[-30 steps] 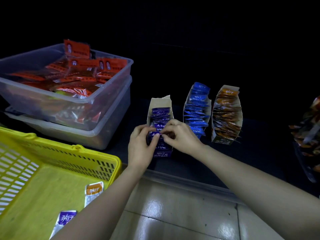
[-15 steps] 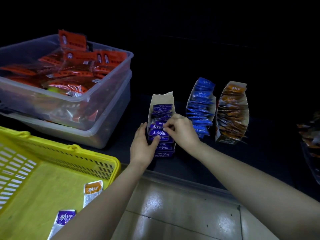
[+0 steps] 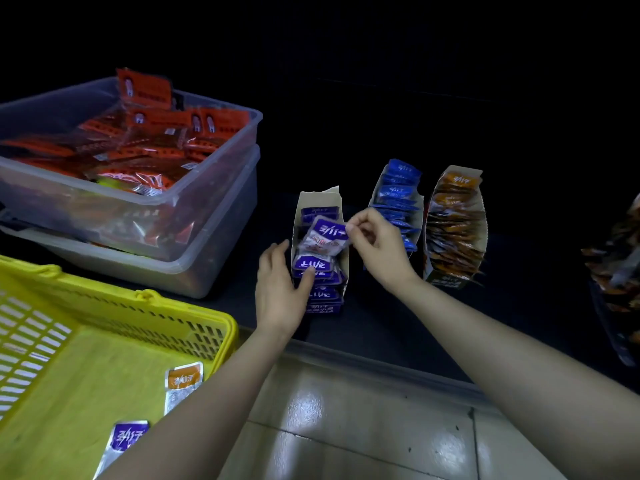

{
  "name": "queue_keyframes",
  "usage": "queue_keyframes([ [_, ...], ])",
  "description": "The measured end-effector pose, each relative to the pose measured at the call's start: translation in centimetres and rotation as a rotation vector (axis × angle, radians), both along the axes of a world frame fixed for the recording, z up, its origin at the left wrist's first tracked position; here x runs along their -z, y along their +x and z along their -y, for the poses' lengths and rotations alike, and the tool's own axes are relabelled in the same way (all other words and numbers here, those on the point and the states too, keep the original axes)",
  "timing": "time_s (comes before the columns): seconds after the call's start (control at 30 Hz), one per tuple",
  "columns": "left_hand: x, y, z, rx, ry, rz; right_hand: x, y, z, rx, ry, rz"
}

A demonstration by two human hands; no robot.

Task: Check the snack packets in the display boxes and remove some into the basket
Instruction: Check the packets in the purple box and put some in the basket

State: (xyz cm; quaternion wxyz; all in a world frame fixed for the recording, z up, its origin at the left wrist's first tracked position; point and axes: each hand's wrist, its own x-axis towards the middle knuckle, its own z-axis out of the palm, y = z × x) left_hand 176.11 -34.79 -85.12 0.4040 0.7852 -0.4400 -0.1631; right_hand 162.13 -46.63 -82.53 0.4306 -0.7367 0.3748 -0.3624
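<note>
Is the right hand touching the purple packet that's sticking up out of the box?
Touching. The head view shows the right hand pinching the top corner of the raised purple packet.

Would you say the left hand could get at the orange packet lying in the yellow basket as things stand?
Probably yes: the left hand only rests on the purple-packet box, holding nothing, and the orange packet lies uncovered in the open-topped yellow basket just beside that forearm.
</note>
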Motion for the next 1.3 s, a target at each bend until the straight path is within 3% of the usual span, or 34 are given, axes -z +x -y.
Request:
queue_keyframes([
  [0.17,-2.2,-1.2,-0.1,0.052,-0.251,0.17,-2.7,-0.6,-0.1,0.02,0.245,0.23],
  [0.4,-3.6,-2.6,0.0,0.124,-0.264,0.146,-4.7,-0.8,-1.4,-0.162,0.503,0.379],
  [0.6,-4.7,-2.3,-0.6,0.08,-0.318,-0.118,-4.7,-1.2,-1.5,-0.168,0.384,0.327],
  [0.8,-4.5,-2.0,-0.2,0.055,-0.343,-0.6,-5.2,-1.1,-1.7,-0.081,0.347,0.347],
  [0.97,-4.8,-2.0,-0.2,0.029,-0.364,-0.805,-5.1,-1.0,-2.0,-0.074,0.328,0.357],
  [1.13,-4.7,-1.8,-0.5,0.068,-0.431,-0.781,-5.1,-1.0,-2.1,-0.067,0.31,0.322],
  [1.3,-4.5,-1.9,-0.5,0.164,-0.454,-0.564,-5.2,-0.9,-2.5,-0.172,0.386,0.3],
])
